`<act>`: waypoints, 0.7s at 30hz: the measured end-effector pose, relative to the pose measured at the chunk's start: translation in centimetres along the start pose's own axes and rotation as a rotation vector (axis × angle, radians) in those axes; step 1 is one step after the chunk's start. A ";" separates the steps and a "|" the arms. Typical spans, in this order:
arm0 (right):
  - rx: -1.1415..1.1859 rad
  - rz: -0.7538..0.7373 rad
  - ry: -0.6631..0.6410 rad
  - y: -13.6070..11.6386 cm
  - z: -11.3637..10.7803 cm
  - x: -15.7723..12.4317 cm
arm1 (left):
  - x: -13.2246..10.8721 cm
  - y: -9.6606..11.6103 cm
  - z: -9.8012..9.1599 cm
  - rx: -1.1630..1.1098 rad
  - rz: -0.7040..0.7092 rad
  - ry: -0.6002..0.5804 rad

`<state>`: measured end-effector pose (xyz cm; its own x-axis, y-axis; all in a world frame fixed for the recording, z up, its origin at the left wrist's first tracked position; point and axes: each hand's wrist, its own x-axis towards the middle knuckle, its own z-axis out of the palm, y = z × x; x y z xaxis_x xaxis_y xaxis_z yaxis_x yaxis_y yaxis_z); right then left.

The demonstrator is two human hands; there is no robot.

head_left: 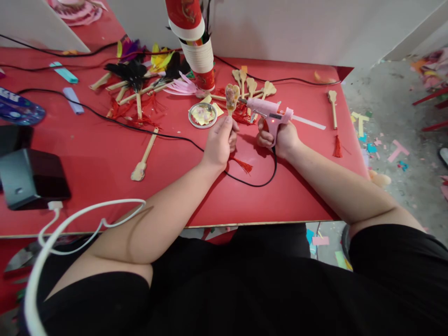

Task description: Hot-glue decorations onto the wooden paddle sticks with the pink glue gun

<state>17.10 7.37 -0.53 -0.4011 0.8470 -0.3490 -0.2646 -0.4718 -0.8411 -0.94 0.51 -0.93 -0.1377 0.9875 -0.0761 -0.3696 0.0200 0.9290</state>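
My left hand [221, 141] is closed round the handle of a small wooden stick [232, 95] with a broad, glue-spotted head, held upright. A red tassel [242, 165] hangs out below that hand. In my right hand [280, 136] is a pink hot glue gun [268, 108], its nozzle pointing left at the stick's head; whether they touch I cannot tell. A clear glue rod [309, 122] sticks out of the gun's back, and a small orange light shows on its side. Left of my hands a round dish [202, 115] holds pale yellow and pinkish bits.
Feather-topped sticks [135, 79] lie at the back left, near stacked paper cups [199, 56]. Similar wooden sticks lie behind the gun, at the left [144, 156] and at the right [333, 109]. A black cord [147, 129] crosses the red table [175, 196]. A dark box [35, 177] stands left.
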 end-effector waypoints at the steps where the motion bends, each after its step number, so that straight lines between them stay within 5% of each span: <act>1: 0.004 0.004 -0.009 0.0 -0.1 0.0 | 0.0 -0.1 0.0 0.002 0.004 -0.014; 6: 0.026 0.017 -0.132 -0.1 -0.5 -0.1 | 0.0 -0.4 -0.3 -0.001 0.020 -0.028; 21: -0.012 0.001 -0.079 0.2 -0.5 0.1 | 0.4 -0.9 -0.5 0.055 0.074 -0.037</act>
<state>17.46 7.46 -0.98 -0.4697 0.8241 -0.3166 -0.2536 -0.4694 -0.8458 -1.12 0.83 -1.95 -0.1283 0.9917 0.0064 -0.3082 -0.0460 0.9502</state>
